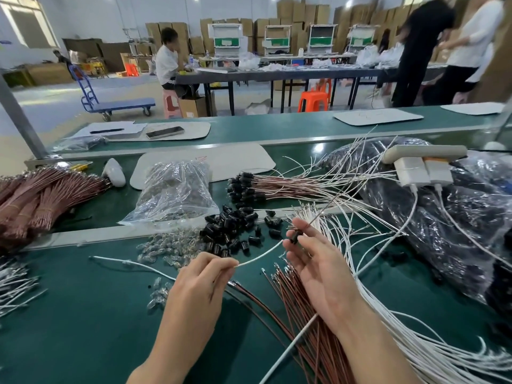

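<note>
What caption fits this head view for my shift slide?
Left hand pinches a white wire, its end aimed at a black cap held by the right hand, over a green bench.

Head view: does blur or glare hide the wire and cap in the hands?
Head view: no; wire and cap are sharp and evenly lit; people top right are motion-blurred; lamp glare sits on the far belt; the wide lens bows straight lines.

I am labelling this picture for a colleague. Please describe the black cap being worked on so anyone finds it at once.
On the green workbench, find the heap of loose black caps. Right of it, the right hand pinches one black cap at its fingertips. Only this one is off the bench; the left hand aims a white wire at it.
</note>
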`<action>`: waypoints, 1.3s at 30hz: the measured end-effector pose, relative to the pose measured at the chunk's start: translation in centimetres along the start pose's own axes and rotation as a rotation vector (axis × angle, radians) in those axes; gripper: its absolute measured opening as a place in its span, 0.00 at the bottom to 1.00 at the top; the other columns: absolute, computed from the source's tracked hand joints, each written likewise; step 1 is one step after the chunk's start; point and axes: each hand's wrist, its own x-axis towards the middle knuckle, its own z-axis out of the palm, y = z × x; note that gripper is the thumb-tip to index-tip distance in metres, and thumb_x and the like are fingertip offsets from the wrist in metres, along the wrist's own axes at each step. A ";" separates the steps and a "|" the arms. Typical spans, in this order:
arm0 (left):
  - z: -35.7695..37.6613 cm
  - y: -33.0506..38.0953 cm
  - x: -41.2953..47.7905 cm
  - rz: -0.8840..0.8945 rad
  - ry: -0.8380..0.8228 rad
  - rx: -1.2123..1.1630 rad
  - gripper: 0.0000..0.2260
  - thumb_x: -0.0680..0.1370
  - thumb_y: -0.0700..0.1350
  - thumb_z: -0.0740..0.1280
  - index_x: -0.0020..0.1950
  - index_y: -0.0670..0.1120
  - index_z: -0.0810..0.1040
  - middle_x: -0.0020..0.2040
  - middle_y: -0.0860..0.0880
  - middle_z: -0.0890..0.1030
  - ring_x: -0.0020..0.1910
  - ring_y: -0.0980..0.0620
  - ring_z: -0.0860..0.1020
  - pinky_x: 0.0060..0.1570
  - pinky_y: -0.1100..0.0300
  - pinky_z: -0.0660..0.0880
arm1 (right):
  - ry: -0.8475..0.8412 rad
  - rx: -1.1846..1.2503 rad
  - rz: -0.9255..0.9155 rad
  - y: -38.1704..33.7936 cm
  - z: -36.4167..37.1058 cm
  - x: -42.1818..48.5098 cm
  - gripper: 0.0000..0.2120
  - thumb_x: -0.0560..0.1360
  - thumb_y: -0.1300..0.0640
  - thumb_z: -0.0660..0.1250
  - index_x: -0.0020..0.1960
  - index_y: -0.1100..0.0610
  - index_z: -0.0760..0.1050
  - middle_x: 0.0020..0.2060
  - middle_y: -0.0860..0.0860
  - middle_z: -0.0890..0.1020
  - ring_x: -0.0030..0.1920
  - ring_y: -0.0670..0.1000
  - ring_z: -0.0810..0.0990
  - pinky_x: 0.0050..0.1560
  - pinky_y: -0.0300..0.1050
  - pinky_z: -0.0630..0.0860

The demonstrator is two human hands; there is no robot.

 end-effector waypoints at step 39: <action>-0.1 0.5 -0.2 -0.055 0.069 0.017 0.05 0.77 0.45 0.71 0.52 0.53 0.81 0.44 0.61 0.76 0.44 0.56 0.78 0.42 0.52 0.78 | -0.097 -0.208 0.021 0.3 0.2 0.0 0.14 0.80 0.66 0.64 0.60 0.56 0.82 0.53 0.56 0.86 0.44 0.49 0.83 0.43 0.41 0.80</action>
